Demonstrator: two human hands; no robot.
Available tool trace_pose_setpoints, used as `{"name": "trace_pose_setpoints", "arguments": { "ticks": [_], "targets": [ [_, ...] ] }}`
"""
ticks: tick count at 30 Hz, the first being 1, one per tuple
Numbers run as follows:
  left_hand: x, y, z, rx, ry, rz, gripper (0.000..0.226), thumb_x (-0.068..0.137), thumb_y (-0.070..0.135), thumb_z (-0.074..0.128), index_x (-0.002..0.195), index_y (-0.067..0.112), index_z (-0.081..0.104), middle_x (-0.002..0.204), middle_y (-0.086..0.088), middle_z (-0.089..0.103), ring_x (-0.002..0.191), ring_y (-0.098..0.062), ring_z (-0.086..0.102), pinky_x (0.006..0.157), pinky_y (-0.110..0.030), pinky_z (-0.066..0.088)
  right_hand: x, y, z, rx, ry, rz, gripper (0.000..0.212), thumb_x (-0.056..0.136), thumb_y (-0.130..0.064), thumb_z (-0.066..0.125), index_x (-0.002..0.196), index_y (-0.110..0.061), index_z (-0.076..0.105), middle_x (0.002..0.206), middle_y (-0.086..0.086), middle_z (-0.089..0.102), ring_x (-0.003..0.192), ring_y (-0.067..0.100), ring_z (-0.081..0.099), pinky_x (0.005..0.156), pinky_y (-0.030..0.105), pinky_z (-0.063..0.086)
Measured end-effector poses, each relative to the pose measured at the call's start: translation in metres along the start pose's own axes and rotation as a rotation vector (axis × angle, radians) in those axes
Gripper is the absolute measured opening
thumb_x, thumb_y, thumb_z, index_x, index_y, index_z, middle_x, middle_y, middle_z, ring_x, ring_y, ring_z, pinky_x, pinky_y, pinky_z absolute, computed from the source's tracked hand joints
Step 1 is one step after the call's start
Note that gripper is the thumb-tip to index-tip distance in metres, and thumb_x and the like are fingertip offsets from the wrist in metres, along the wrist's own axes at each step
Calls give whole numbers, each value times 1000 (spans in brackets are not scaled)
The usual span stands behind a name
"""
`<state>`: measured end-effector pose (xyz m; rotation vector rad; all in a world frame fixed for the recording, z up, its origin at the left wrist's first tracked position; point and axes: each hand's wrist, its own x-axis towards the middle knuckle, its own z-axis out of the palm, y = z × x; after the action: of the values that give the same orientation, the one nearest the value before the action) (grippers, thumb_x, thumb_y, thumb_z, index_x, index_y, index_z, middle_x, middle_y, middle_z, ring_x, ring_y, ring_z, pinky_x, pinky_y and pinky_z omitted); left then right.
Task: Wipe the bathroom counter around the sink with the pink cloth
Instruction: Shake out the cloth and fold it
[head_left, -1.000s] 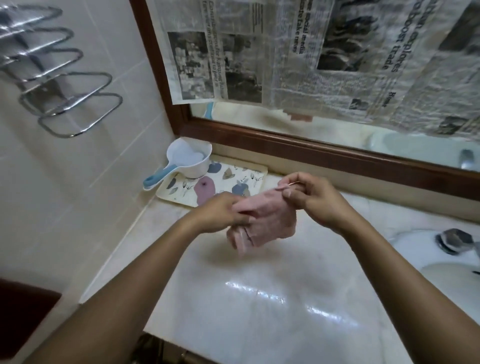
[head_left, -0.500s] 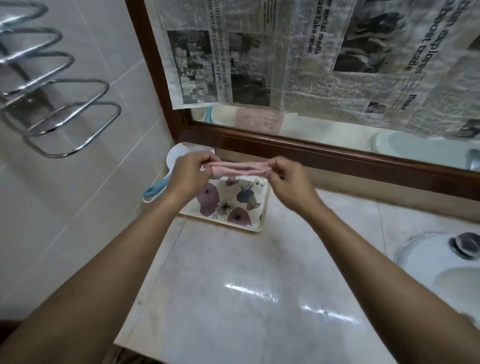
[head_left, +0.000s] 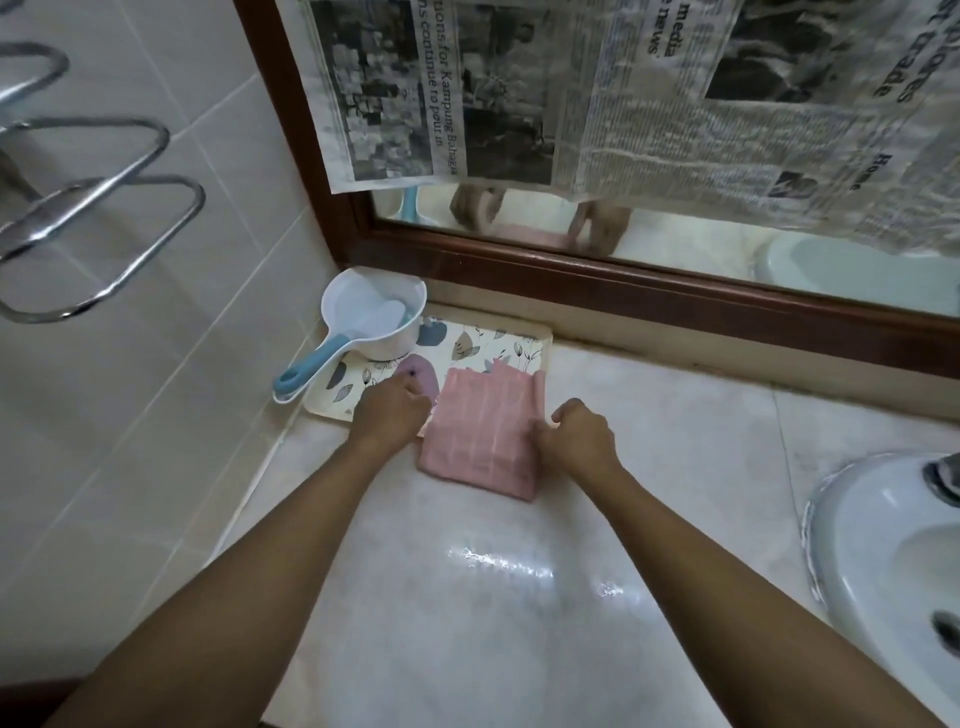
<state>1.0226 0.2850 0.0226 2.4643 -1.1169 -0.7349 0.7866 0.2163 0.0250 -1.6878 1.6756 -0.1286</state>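
The pink cloth (head_left: 483, 431) lies folded into a rectangle on the pale marble counter (head_left: 467, 597), its far end resting over the corner of the floral tray (head_left: 498, 338). My left hand (head_left: 392, 410) pinches the cloth's left edge with curled fingers. On the opposite side, my right hand (head_left: 576, 436) grips the right edge. The white sink (head_left: 883, 561) sits at the right edge of the view, apart from both hands.
A white dipper with a blue handle (head_left: 363, 327) stands on the tray in the back left corner. A wood-framed mirror (head_left: 623, 280) covered with newspaper runs along the back. Chrome towel rails (head_left: 98, 208) jut from the tiled left wall.
The cloth was bunched between both hands, then stretched taut in the air above the tray. Now it lies folded flat on the counter, with both hands lowered onto its edges.
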Motion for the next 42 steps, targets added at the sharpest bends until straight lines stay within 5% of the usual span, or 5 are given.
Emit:
{"name": "trace_pose_setpoints", "arguments": {
  "ticks": [13,21,25,32,42],
  "targets": [
    [6,26,13,-387,-51,97,9,89,22,75,83,21,69,81,10,66,85,-11,66,68,-19,42,12,18,-21,273,-198,88,20,80,-17,83,77,-13,63,71,9,74,64,24,66,73,40,60],
    [-55,98,-76,-381,-401,705,17,93,3,72,99,16,81,97,10,79,96,-4,72,90,-26,56,-16,-29,-96,404,-305,-504,83,85,6,66,153,-36,43,156,-11,48,147,10,44,109,32,46],
    [-80,133,-130,-317,-355,795,23,95,6,69,102,23,82,104,8,80,107,-11,73,97,-34,56,-46,-65,-142,388,-547,-674,71,82,11,69,141,-28,60,134,-4,68,127,12,63,103,33,54],
    [-84,121,-144,383,-284,759,10,87,37,77,89,44,70,75,17,68,73,-11,62,65,-31,46,-65,-66,-197,409,-152,-653,9,91,-5,78,96,-12,79,86,-3,79,80,8,73,73,28,60],
    [-69,80,-111,-234,-427,532,5,98,13,68,100,17,69,77,6,70,73,-7,63,73,-25,50,-56,-31,-212,90,132,-500,28,98,-38,66,82,-16,72,71,7,70,66,19,62,58,32,53]
  ]
}}
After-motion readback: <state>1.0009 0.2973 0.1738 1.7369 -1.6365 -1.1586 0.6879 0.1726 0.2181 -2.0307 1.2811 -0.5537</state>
